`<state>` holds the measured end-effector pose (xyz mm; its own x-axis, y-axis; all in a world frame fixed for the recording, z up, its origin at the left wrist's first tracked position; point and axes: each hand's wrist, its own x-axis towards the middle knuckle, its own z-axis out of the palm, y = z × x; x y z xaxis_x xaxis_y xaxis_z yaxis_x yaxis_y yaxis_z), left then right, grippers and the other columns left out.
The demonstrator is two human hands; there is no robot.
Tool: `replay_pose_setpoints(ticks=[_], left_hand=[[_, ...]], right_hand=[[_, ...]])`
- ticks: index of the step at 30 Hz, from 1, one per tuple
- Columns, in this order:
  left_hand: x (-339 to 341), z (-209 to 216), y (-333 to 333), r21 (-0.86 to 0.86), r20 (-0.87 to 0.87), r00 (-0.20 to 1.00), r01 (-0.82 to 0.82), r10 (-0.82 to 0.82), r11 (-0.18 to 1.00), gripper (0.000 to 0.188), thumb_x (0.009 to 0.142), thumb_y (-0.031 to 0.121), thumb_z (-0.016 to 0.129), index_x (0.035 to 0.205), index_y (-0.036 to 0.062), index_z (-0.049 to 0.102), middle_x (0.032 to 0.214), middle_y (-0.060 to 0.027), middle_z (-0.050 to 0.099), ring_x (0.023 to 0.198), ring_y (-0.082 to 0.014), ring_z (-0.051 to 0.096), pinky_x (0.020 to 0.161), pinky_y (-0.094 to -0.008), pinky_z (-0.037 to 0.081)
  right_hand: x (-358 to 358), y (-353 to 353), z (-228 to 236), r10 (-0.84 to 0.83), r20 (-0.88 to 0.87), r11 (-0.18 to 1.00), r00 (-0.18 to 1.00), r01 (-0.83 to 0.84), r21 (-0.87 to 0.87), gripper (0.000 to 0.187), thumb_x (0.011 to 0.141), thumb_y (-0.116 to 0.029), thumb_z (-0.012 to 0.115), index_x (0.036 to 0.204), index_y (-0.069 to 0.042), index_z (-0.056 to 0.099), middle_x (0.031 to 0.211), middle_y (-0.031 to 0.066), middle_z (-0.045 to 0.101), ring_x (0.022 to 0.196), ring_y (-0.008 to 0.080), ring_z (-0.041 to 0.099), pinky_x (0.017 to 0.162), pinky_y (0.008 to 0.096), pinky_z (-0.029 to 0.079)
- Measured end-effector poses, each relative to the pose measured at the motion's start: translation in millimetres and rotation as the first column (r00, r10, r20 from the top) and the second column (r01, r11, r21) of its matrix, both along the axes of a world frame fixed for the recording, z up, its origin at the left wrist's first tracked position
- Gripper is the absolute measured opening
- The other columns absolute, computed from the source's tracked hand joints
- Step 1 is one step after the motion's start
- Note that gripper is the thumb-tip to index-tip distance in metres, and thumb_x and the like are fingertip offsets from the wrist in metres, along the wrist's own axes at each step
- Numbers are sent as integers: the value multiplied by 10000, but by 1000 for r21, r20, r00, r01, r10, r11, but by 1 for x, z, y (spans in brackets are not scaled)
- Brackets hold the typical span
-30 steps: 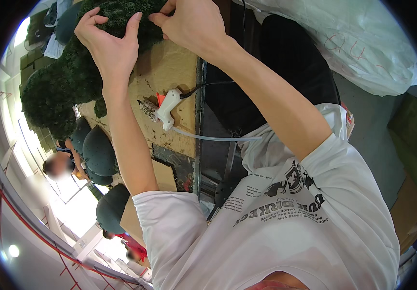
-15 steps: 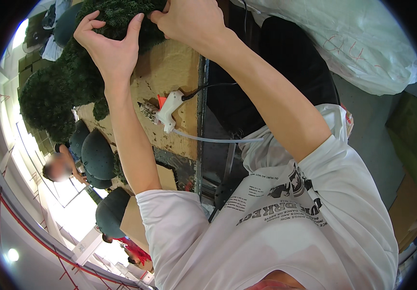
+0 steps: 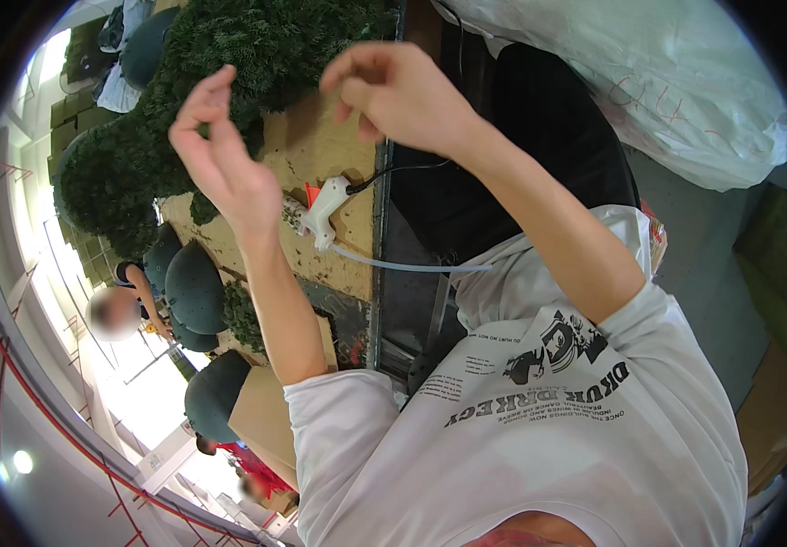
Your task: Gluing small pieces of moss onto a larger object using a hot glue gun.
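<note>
My left hand (image 3: 229, 169) is raised above the worktable with its fingers bent and apart, holding nothing that I can see. My right hand (image 3: 402, 98) hovers to its right, fingers loosely curled and spread, slightly blurred, also with nothing visible in it. Just beyond both hands lies a mass of dark green artificial foliage (image 3: 238, 46), apart from the fingers as far as I can tell. Below the hands, a white hot glue gun (image 3: 323, 214) with an orange-red trigger rests on the table. A long translucent glue stick (image 3: 411, 267) sticks out of it.
The brown table (image 3: 343, 269) has a dark metal edge at right. Dark green domed shells (image 3: 195, 287) and a cardboard box (image 3: 264, 406) stand at left, near a co-worker (image 3: 145, 296). A black seat-like surface (image 3: 557, 128) and a large white plastic bag (image 3: 658, 73) are at right.
Both hands have come back from the foliage toward me and moved apart. My right hand has shifted right. The glue gun stays where it was on the table.
</note>
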<state>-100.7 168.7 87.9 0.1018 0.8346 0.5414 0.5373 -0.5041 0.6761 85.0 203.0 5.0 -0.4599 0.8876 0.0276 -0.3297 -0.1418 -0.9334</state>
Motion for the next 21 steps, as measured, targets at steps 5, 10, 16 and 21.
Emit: replay_pose_setpoints(ticks=[5,10,16,21], left_hand=[[39,-24,-46,-253,-348,937,-71,-23,965,265,1057,-26,388,1321,-18,371,1491,-253,515,1373,-315,527,1161,-433,400],[53,-29,-54,-447,-282,959,-96,-38,890,378,1060,-36,414,1421,-2,310,1553,-262,461,1402,-306,500,1156,-401,404],[54,-29,-58,-255,-241,971,-69,6,964,474,1009,-65,536,1442,-2,353,1514,-244,502,1362,-305,547,1089,-398,471],[62,-28,-89,-367,230,934,-179,275,913,333,993,-54,614,1312,-21,525,1393,-216,607,1222,-214,611,1029,-347,508]], right_hand=[[9,-33,-9,138,-369,894,919,-276,-354,235,1032,-177,574,1122,9,685,888,47,714,735,97,682,634,245,571],[7,-36,-8,197,-312,947,930,-263,-186,292,1030,-275,681,1093,11,682,903,42,704,785,99,679,691,263,583],[5,-39,-9,130,-458,919,879,-280,-277,231,1048,-230,667,1078,-1,682,924,41,700,841,106,693,738,280,592],[-1,-45,-7,107,-615,879,781,-363,-308,245,1019,-197,706,1102,34,691,971,77,727,868,147,728,751,270,596]])
